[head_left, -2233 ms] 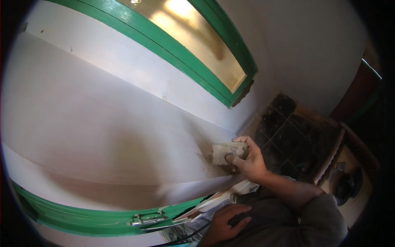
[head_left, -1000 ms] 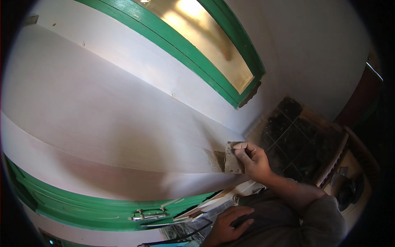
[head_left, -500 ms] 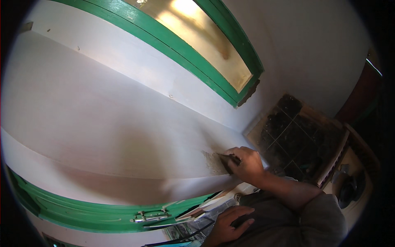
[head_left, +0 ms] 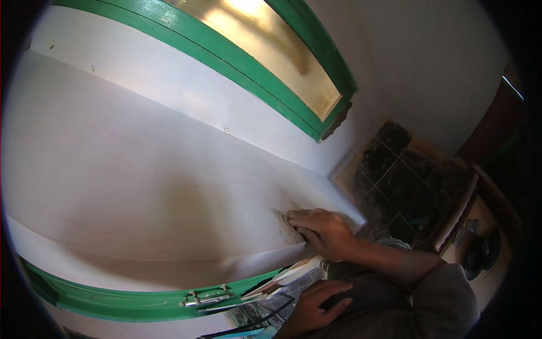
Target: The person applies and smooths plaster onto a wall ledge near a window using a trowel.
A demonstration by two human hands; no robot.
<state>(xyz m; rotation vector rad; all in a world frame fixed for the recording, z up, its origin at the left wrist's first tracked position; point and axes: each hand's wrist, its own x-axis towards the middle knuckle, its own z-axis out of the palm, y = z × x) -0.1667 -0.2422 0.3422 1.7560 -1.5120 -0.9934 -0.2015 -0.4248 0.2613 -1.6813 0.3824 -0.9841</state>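
My right hand (head_left: pixel 330 234) is closed against the white plastered surface (head_left: pixel 130 158), close to its right end. Its fingers wrap round a small dark flat piece, mostly hidden now. Around the fingers lies a rough, grey-brown scuffed patch (head_left: pixel 285 230). Low in the picture, my left hand (head_left: pixel 317 305) rests near my dark clothing, fingers stretched with the thumb apart and nothing seen in them.
A green frame with a glowing pane (head_left: pixel 271 51) stands above the surface. Below is a green panel with a metal bolt (head_left: pixel 208 297). Dark floor tiles (head_left: pixel 395 175) lie right, by a wooden chair-like piece (head_left: pixel 485 198) bearing a dark object (head_left: pixel 483 251).
My right hand has moved slightly left and flattened onto the patch, hiding most of the dark piece. More of the rough patch shows to its right. The left hand stays nearly in place.
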